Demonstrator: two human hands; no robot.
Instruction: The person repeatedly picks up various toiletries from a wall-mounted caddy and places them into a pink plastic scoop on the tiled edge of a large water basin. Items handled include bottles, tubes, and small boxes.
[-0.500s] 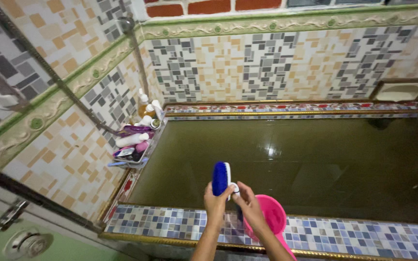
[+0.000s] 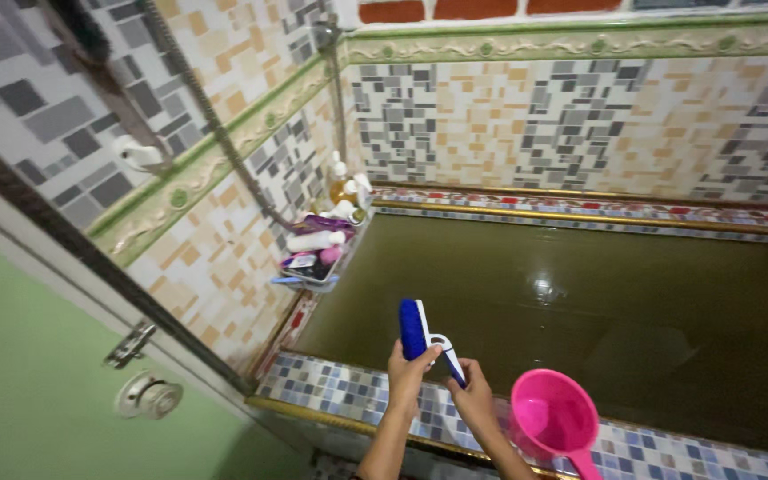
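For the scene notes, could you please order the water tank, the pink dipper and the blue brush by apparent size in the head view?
1. Water tank, by far the largest, spanning most of the frame.
2. Pink dipper; its bowl looks wider than the brush.
3. Blue brush, narrow, held by both hands. Both lie similarly near, so this ranking seems fair.

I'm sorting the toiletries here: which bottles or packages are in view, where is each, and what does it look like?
Amber bottle: back of the corner rack, upright, white pump top.
White bottle: middle of the rack, lying on its side, cylindrical.
Pink container: beside the white bottle, small, rounded.
Flat dark packet: front of the rack; details too small to tell.
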